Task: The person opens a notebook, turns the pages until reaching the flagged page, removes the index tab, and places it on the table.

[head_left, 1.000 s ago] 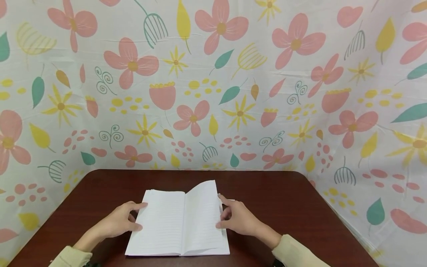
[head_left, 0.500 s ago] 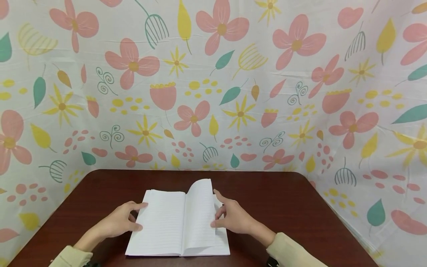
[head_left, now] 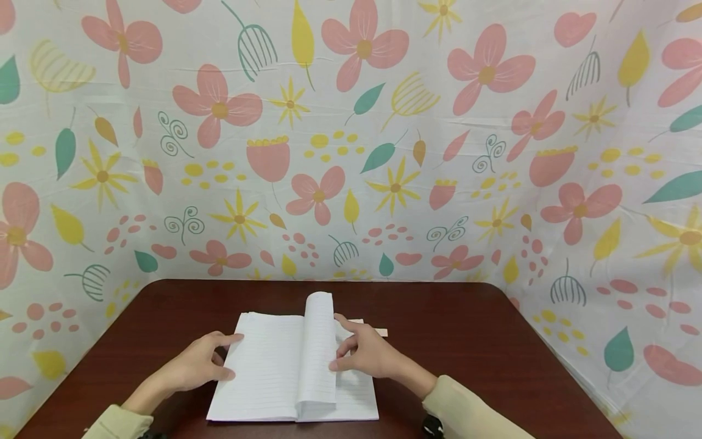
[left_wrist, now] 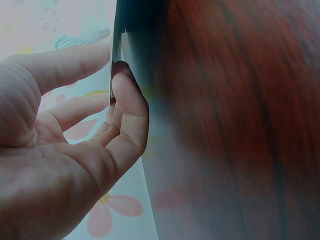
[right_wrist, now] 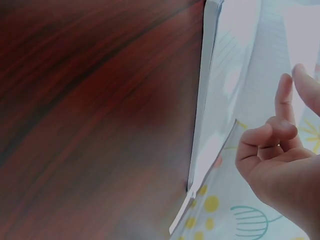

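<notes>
An open lined notebook (head_left: 263,366) lies on the dark table in the head view. My left hand (head_left: 193,363) grips its left edge; in the left wrist view the thumb and fingers of that hand (left_wrist: 95,120) lie on either side of the thin edge. A right-hand page (head_left: 318,353) stands curled up toward the spine. At its free edge my right hand (head_left: 370,350) pinches it, thumb on the near face and other fingers partly behind. The right wrist view shows the same hand (right_wrist: 280,145) above the notebook, its lower fingers bent.
Two pale strips (head_left: 382,332) stick out at the notebook's upper right. The reddish-brown table (head_left: 455,341) extends around the notebook. A white curtain (head_left: 329,231) with a flower print hangs behind the table and along both sides.
My right hand has moved left with the page, which has bent from slightly lifted to a tight curl near the spine, uncovering the sheet below. My left hand has stayed put.
</notes>
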Tool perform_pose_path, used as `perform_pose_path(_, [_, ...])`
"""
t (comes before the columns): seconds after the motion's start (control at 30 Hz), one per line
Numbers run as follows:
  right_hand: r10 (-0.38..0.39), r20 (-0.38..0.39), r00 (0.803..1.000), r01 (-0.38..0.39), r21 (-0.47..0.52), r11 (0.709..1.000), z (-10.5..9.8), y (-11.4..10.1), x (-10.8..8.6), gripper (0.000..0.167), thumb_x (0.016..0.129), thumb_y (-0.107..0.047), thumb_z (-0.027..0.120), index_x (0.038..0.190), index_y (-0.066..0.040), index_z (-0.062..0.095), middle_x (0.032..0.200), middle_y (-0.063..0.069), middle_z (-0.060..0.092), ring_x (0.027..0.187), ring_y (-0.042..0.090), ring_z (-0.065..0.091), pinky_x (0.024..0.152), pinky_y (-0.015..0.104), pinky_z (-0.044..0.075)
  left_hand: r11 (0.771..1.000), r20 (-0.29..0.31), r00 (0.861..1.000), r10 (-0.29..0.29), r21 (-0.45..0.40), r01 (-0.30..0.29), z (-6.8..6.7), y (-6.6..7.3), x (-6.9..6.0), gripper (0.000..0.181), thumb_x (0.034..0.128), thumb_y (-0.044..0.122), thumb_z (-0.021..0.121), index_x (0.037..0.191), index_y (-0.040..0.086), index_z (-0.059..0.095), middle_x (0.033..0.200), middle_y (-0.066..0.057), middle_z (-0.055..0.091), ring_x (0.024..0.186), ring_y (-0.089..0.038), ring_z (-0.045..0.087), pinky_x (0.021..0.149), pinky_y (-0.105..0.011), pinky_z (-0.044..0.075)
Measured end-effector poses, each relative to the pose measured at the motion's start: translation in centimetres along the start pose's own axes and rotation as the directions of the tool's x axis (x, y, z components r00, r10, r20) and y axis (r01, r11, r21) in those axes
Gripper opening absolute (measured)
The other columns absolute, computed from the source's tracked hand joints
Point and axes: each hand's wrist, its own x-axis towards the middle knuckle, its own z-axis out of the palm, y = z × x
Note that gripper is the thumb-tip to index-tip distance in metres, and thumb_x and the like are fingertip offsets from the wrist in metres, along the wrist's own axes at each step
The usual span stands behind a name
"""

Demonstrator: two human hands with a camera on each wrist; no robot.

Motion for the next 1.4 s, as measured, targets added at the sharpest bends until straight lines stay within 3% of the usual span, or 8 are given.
perform_pose_path(0.17, [0.029, 0.007, 1.000, -0.029, 0.046, 0.999, 0.8, -0.2, 0.6, 0.098, 0.088, -0.014, 0.088, 0.163, 0.005, 0.029, 0.081, -0.002, 0.075, 0.063, 0.008, 0.051, 0.062, 0.023, 0.042, 1.000, -0.002, 1.000, 0.005, 0.000, -0.005, 0.1, 0.0, -0.1, 0.075, 0.0860, 0.003, 0.085, 0.151, -0.009, 0.050, 0.136, -0.031, 0.049, 0.086, -0.025, 0.062, 0.070, -0.036, 0.055])
perform_pose_path(0.73, [0.041, 0.009, 0.999, -0.041, 0.054, 0.998, 2.8, -0.9, 2.6, 0.099, 0.085, -0.013, 0.090, 0.162, 0.005, 0.031, 0.079, -0.005, 0.076, 0.067, 0.006, 0.057, 0.064, 0.020, 0.042, 1.000, -0.012, 1.000, 0.000, 0.006, 0.001, 0.1, 0.3, -0.2, 0.075, 0.0853, 0.002, 0.086, 0.151, -0.009, 0.051, 0.136, -0.029, 0.050, 0.086, -0.024, 0.063, 0.069, -0.034, 0.055])
perform_pose_path(1.03, [0.016, 0.030, 0.999, -0.017, 0.035, 0.999, 3.4, -1.2, 3.1, 0.094, 0.085, -0.016, 0.090, 0.161, 0.001, 0.037, 0.082, -0.005, 0.073, 0.056, 0.005, 0.046, 0.057, 0.020, 0.040, 1.000, -0.013, 1.000, 0.002, 0.006, -0.002, 0.1, 0.3, -0.1, 0.075, 0.0847, 0.002, 0.086, 0.150, -0.010, 0.051, 0.134, -0.028, 0.051, 0.085, -0.024, 0.063, 0.069, -0.035, 0.055])
perform_pose_path(1.27, [0.035, 0.023, 0.999, -0.035, -0.021, 0.999, 3.8, -1.5, 3.6, 0.087, 0.084, -0.020, 0.092, 0.157, -0.001, 0.048, 0.096, 0.002, 0.070, 0.055, 0.006, 0.043, 0.055, 0.022, 0.039, 1.000, -0.013, 1.000, 0.010, 0.010, -0.010, 0.1, 0.4, -0.2, 0.075, 0.0846, 0.001, 0.086, 0.150, -0.010, 0.051, 0.135, -0.030, 0.050, 0.085, -0.025, 0.062, 0.068, -0.034, 0.055])
perform_pose_path(1.4, [0.046, 0.017, 0.999, -0.044, -0.093, 0.995, 4.0, -1.7, 4.0, 0.079, 0.083, -0.023, 0.093, 0.150, -0.001, 0.058, 0.111, 0.003, 0.069, 0.066, 0.009, 0.049, 0.063, 0.024, 0.044, 1.000, -0.012, 1.000, 0.013, 0.008, -0.013, 0.1, 0.4, -0.2, 0.075, 0.0847, 0.001, 0.086, 0.150, -0.010, 0.051, 0.135, -0.031, 0.050, 0.084, -0.025, 0.062, 0.068, -0.033, 0.054])
